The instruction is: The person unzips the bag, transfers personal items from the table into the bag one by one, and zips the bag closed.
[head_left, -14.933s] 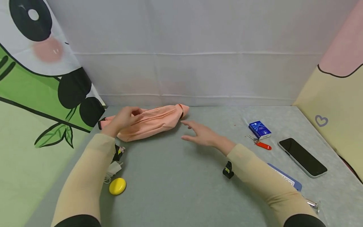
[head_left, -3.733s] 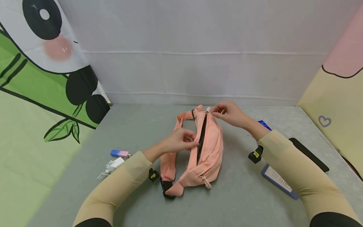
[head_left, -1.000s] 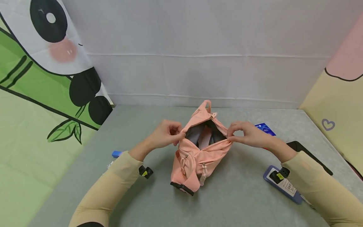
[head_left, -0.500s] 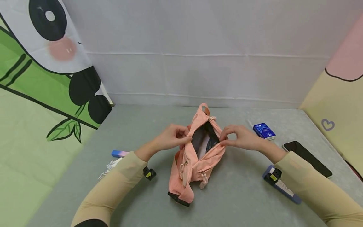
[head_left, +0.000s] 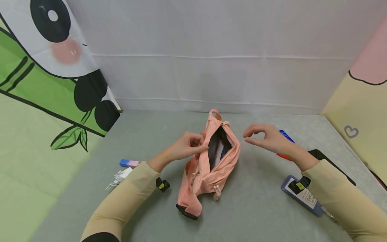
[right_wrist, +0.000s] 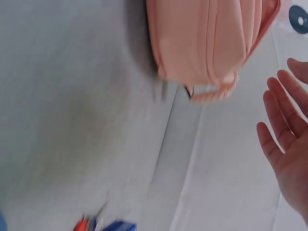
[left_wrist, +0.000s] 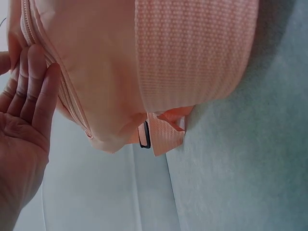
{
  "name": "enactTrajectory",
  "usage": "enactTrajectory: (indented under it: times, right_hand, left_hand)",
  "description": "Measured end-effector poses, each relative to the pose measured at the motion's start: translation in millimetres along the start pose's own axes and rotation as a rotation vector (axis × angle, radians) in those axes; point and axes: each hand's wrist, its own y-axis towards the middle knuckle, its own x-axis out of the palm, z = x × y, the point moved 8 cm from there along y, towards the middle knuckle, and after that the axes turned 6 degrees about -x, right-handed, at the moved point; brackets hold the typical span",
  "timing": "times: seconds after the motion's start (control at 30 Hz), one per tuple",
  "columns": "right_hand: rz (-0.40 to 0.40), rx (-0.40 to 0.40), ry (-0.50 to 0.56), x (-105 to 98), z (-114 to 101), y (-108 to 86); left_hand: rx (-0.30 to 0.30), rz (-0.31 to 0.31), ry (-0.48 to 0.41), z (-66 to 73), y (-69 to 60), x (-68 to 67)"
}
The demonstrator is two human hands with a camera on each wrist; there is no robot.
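A peach waist bag (head_left: 223, 174) stands on the grey table, its unzipped mouth gaping to show a dark lining and a pale strip inside. My left hand (head_left: 187, 146) pinches the left edge of that mouth. In the left wrist view, the fingers of the left hand (left_wrist: 29, 120) lie along the zipper of the bag (left_wrist: 96, 62), beside its wide woven strap (left_wrist: 192, 53). To the right of the bag, apart from it, my right hand (head_left: 269, 138) hovers with loosely bent fingers. The right wrist view shows the right hand (right_wrist: 294, 149) holding nothing.
At right are a blue-edged card holder (head_left: 302, 198), a dark phone (head_left: 317, 154) partly behind the sleeve, a blue box (head_left: 286, 135) and a red object (head_left: 285, 157). Left of the bag lie a blue-pink stick (head_left: 129, 163) and a white charger with cable (head_left: 122, 175).
The bag came from the back left to the middle and was unzipped. Both hands spread its mouth; since half a second ago, the right hand has let go and moved right.
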Motion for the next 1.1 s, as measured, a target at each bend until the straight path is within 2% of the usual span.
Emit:
enactTrajectory:
  times: [0.13, 0.23, 0.5, 0.77, 1.1]
  right_hand:
    - [0.027, 0.037, -0.071, -14, 15, -10.2]
    - [0.045, 0.07, -0.122, -23, 29, -17.3]
    - [0.048, 0.17, -0.133, -36, 67, -44.1]
    - [-0.016, 0.238, -0.148, -48, 90, -61.8]
    - [-0.072, 0.378, -0.195, -57, 126, -76.0]
  left_hand:
    - [0.02, -0.018, -0.032, 15.1, -3.5, -0.3]
    - [0.023, -0.021, -0.043, 17.2, -5.3, -1.1]
    - [-0.005, -0.023, -0.049, 11.5, -5.7, 0.1]
    - [-0.013, -0.04, -0.053, -11.9, -1.6, 0.5]
    - [0.013, -0.059, -0.06, -13.8, -1.6, 0.9]
